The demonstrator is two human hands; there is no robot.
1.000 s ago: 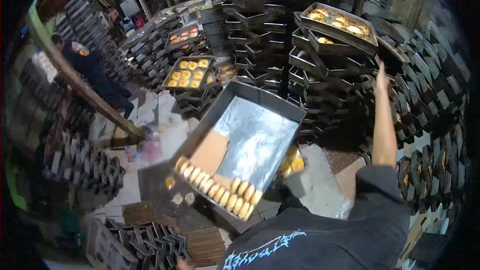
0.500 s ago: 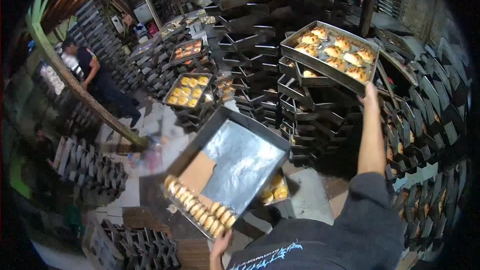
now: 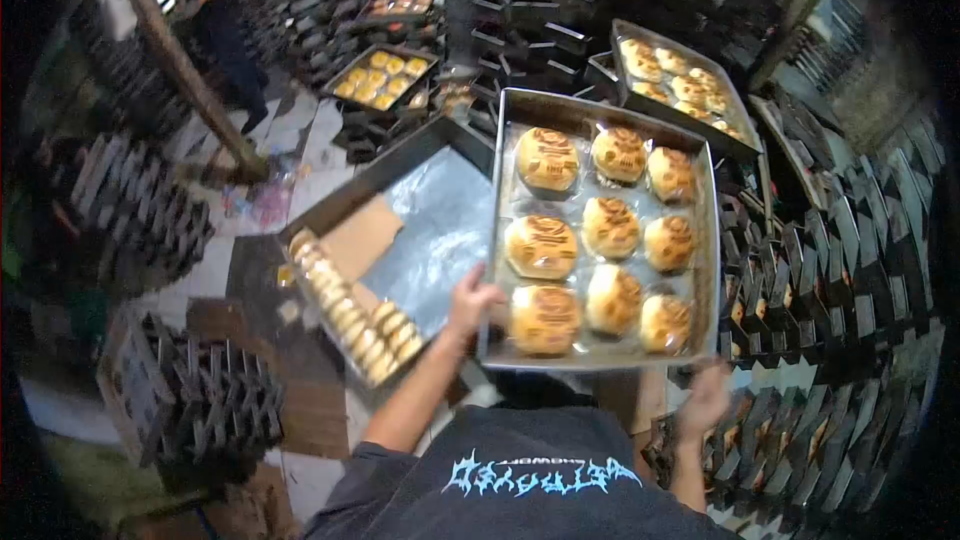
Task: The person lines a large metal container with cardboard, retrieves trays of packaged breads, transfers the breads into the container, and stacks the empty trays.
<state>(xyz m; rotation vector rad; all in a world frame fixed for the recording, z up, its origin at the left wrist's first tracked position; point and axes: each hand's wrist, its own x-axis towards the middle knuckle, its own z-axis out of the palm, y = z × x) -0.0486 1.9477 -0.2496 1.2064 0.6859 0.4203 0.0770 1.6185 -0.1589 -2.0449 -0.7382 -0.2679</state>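
In front of me is a metal tray point(image 3: 608, 364) of round, browned buns point(image 3: 611, 227), several of them in rows and apparently wrapped in clear plastic. My left hand point(image 3: 474, 304) grips its left side near the bottom. At the lower right corner my right hand point(image 3: 704, 398) is blurred but appears closed on the tray's edge. To the left, partly behind this tray, lies a larger, tilted metal tray point(image 3: 440, 195). Inside it are rows of small pastries point(image 3: 350, 315) along the near side and a piece of brown cardboard point(image 3: 352, 236).
Another tray of buns point(image 3: 690, 83) rests on a stack at upper right. A tray of yellow-topped pastries point(image 3: 380, 77) stands farther back. Stacked metal trays point(image 3: 830, 270) line the right, with more trays point(image 3: 190, 390) at lower left. A person point(image 3: 215, 10) stands beyond a slanted pole point(image 3: 180, 60).
The bun tray has come down off the right-hand stack towards me. My left hand has left the larger tray's near edge for the bun tray. My view has shifted.
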